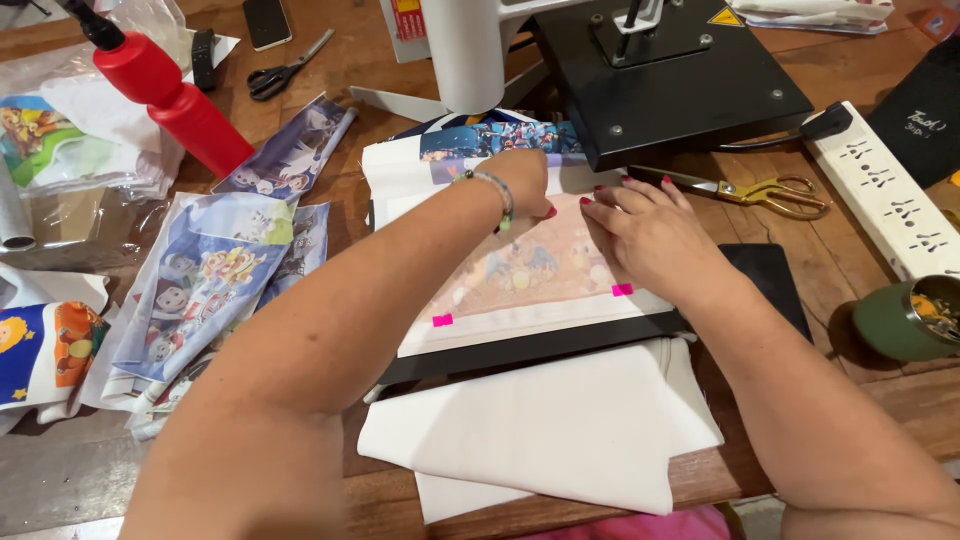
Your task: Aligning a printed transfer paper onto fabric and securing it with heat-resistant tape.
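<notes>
Pale printed transfer sheet [530, 275] lies flat on the black press platen [520, 350], centre; long axis runs left-near to right-far. Left hand [522, 182] and right hand [650, 235] press its far edge, fingers flat, holding nothing.

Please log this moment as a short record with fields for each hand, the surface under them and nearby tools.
left hand: pressing the far edge of the printed sheet
right hand: flat on the sheet's right side
fixings: pink tape tabs on the near edge
under: white fabric on press plate
nearby: gold scissors, red bottle
</notes>
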